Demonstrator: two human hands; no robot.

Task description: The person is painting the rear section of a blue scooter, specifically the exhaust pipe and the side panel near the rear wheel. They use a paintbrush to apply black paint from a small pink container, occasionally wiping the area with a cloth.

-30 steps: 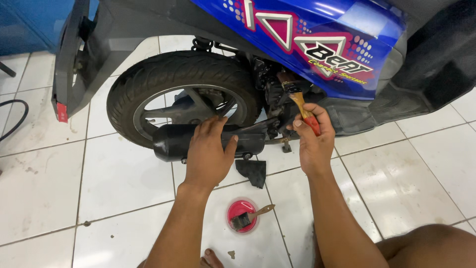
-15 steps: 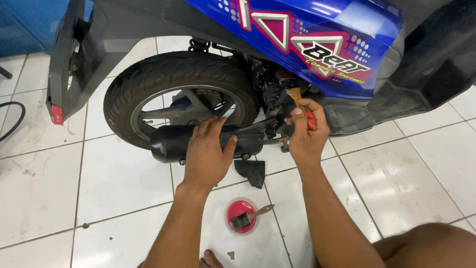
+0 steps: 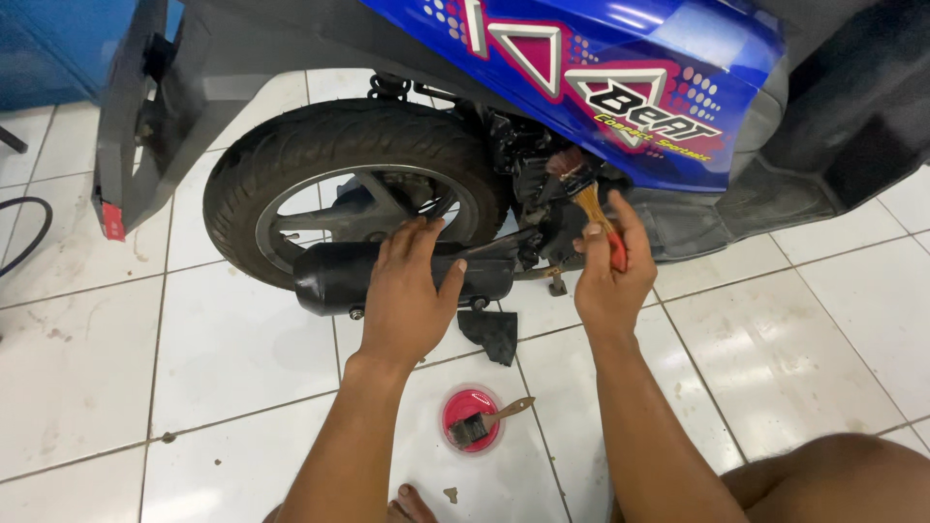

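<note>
A blue scooter [image 3: 620, 68] stands on white floor tiles, its rear wheel [image 3: 339, 184] and black exhaust muffler [image 3: 334, 276] facing me. My left hand [image 3: 407, 295] rests palm-down on the muffler. My right hand [image 3: 610, 271] grips a small brush with a red handle [image 3: 593, 208], its tan bristles pressed against the dark engine parts [image 3: 533, 174] below the blue side panel.
A small red dish [image 3: 472, 418] with a second brush lying in it sits on the floor between my arms. A black scrap [image 3: 491, 334] lies under the muffler. A black hose [image 3: 29, 237] curves at the left edge. My knee [image 3: 833, 479] is at bottom right.
The view has shifted slightly. My right hand has turned the brush so its bristles point up into the engine area. My left hand stays on the muffler.
</note>
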